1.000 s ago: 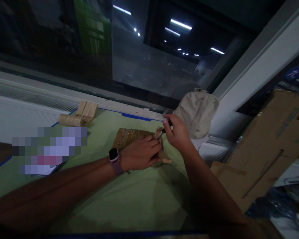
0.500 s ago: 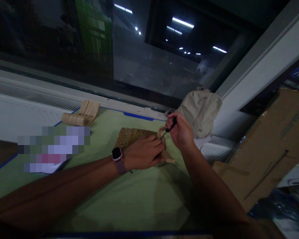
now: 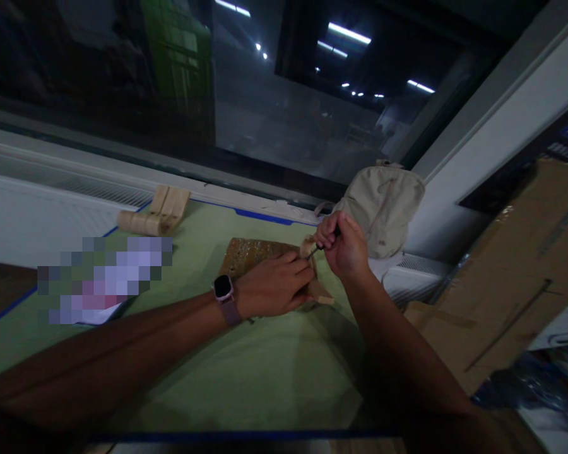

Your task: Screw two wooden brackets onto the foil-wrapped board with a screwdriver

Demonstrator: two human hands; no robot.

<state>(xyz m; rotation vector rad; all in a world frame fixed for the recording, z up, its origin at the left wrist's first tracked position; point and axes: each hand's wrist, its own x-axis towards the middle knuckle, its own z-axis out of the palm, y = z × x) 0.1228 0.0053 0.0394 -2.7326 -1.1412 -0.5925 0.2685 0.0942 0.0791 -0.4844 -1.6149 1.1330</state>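
My right hand (image 3: 345, 246) is closed round the dark handle of a screwdriver (image 3: 316, 249). Its thin metal shaft slants down and left to a light wooden piece (image 3: 322, 295), beside the fingertips of my left hand (image 3: 279, 284). That hand lies over the wooden piece with its fingers wrapped on it, hiding most of it; I wear a watch (image 3: 223, 287) on this wrist. Under and behind my left hand is a brown, shiny-taped block or pad (image 3: 243, 253). The screwdriver's tip is too small and dark to make out.
Another wooden assembly (image 3: 163, 211) stands at the back left of the green tabletop (image 3: 246, 372). A blurred-out pale item (image 3: 118, 284) lies at the left. Behind are a beige backpack (image 3: 381, 208) and a window; a large cardboard box (image 3: 515, 271) leans at the right.
My right hand has turned a little around the screwdriver, and less of the handle shows. My left hand keeps its place on the wooden piece. The view has shifted slightly.
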